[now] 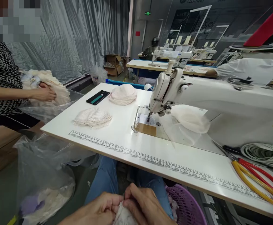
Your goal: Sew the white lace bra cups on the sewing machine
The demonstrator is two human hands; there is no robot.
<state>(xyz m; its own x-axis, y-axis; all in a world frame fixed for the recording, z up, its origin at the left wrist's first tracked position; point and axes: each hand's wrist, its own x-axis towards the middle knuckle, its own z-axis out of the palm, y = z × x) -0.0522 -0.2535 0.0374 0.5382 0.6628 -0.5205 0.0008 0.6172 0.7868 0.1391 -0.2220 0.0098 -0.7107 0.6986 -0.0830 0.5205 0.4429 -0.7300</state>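
Note:
Over my lap, below the table's front edge, both hands pinch a piece of white lacy fabric point(125, 215). My left hand point(101, 206) is closed on its left side, and my right hand point(142, 203) is closed at its top and right. The two hands almost meet, and the fabric's lower part runs out of view. On the white table point(117, 134) ahead lie a stack of cream lace pieces point(93, 117) and a second pale stack point(123, 94). A white sewing machine point(174, 90) stands to their right, with sheer fabric point(190, 122) under its arm.
A phone point(98, 97) lies by the stacks. Scissors point(255, 178) and coiled cord point(265, 154) sit at the right. A purple basket point(188, 206) stands beside my right leg; a clear plastic bag point(45, 175) is at left. Another person's hand point(46, 93) handles cream fabric.

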